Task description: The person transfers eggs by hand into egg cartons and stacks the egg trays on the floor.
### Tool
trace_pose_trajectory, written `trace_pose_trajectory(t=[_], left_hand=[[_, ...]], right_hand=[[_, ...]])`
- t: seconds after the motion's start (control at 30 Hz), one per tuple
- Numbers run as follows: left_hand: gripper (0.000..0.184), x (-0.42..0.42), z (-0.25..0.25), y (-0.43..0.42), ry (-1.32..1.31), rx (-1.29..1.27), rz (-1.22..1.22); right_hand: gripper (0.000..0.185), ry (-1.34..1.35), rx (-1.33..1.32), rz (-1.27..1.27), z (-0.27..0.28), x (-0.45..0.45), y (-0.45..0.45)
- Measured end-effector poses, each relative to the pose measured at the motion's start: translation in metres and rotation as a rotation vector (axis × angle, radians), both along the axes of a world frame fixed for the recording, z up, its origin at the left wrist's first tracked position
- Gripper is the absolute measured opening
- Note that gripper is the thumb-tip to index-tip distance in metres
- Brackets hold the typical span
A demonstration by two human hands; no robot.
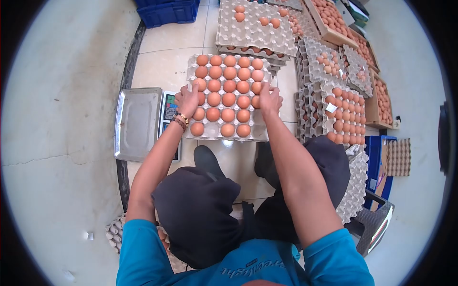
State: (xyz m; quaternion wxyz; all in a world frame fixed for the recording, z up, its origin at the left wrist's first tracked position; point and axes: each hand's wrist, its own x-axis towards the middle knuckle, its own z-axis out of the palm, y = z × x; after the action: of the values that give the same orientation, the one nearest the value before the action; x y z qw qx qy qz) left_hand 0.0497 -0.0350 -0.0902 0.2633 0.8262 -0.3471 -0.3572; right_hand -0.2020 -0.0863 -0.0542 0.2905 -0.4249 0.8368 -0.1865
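Note:
A grey cardboard egg tray (217,136) full of brown eggs lies in front of me, between my two hands. A front-row cell and the nearest cells of the right column hold no egg. My left hand (188,97), with beaded bracelets at the wrist, grips the tray's left side. Its thumb lies over the edge by the eggs. My right hand (270,100) grips the right side, with fingers curled round the edge. The fingers under the tray are hidden, as is whatever the tray rests on.
Left of the tray stands a weighing scale (138,125) with a metal pan. Behind is a tray stack (248,35) with several eggs on top. At right are more egg trays (312,112), wooden egg crates (381,100), and a blue crate (374,157). Another blue crate (169,13) is far left.

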Motion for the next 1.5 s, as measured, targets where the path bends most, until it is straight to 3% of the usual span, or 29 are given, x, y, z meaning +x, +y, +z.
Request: trace_pose_trajectory(t=[0.1, 0.4, 0.47, 0.53, 0.57, 0.63, 0.7, 0.77, 0.83, 0.93, 1.03, 1.07, 1.1, 1.13, 1.17, 1.23, 1.33, 1.47, 1.5], left_hand=[[0.093, -0.003, -0.007, -0.004, -0.098, -0.014, -0.051], [0.093, -0.002, -0.005, -0.002, -0.044, -0.033, -0.068], [0.093, 0.012, -0.016, -0.005, 0.107, -0.123, -0.086], [0.093, 0.02, 0.002, 0.001, 0.293, -0.203, -0.124], [0.093, 0.031, -0.008, -0.002, 0.157, -0.164, -0.084], [0.089, 0.039, 0.032, 0.011, 0.057, -0.312, -0.132], [0.074, 0.044, 0.103, 0.026, 0.146, -0.289, -0.146], [0.054, 0.049, 0.174, 0.041, 0.283, -0.276, -0.325], [0.044, 0.037, 0.236, 0.058, 0.323, -0.288, -0.441], [0.047, -0.003, 0.288, 0.089, 0.042, -0.339, -0.623], [0.051, -0.034, 0.29, 0.092, -0.028, -0.28, -0.871], [0.051, -0.041, 0.279, 0.09, -0.033, -0.249, -0.829], [0.051, -0.048, 0.262, 0.087, -0.039, -0.218, -0.792], [0.051, -0.052, 0.249, 0.086, -0.04, -0.186, -0.754], [0.05, -0.052, 0.244, 0.085, -0.255, -0.185, -0.812], [0.05, -0.046, 0.246, 0.077, -0.22, -0.197, -0.83], [0.05, -0.042, 0.246, 0.064, -0.173, -0.173, -0.799], [0.051, -0.044, 0.244, 0.057, -0.173, -0.195, -0.81], [0.051, -0.046, 0.244, 0.057, -0.173, -0.193, -0.828]], right_hand=[[0.081, -0.033, -0.011, 0.034, -0.005, 0.003, 0.011], [0.085, -0.058, 0.061, 0.057, -0.003, 0.0, 0.008], [0.086, -0.068, 0.093, 0.051, 0.0, -0.002, 0.003], [0.073, -0.005, -0.067, -0.063, 0.007, -0.005, -0.008], [0.068, 0.061, -0.183, -0.097, 0.01, -0.012, -0.019], [0.048, 0.206, -0.474, -0.165, 0.018, -0.029, -0.052], [0.044, 0.072, -0.587, -0.128, 0.042, -0.049, -0.107], [0.039, 0.072, -0.544, 0.033, 0.083, -0.052, -0.157], [0.042, 0.184, -0.569, 0.358, 0.085, -0.06, -0.218], [0.049, 0.404, -0.544, 0.711, 0.088, -0.058, -0.273], [0.053, 0.456, -0.365, 0.929, 0.072, -0.051, -0.303], [0.054, 0.436, -0.289, 0.982, 0.064, -0.051, -0.31], [0.049, 0.452, -0.415, 1.01, 0.046, -0.055, -0.32], [0.047, 0.398, -0.418, 0.995, 0.046, -0.058, -0.322], [0.045, 0.347, -0.418, 0.984, 0.047, -0.062, -0.325], [0.038, 0.33, -0.507, 1.003, 0.053, -0.075, -0.334], [0.034, -0.118, -0.388, 0.864, 0.059, -0.089, -0.344], [0.042, -1.194, -0.27, 0.421, 0.065, -0.085, -0.346], [0.044, -1.084, -0.26, 0.399, 0.063, -0.077, -0.346]])
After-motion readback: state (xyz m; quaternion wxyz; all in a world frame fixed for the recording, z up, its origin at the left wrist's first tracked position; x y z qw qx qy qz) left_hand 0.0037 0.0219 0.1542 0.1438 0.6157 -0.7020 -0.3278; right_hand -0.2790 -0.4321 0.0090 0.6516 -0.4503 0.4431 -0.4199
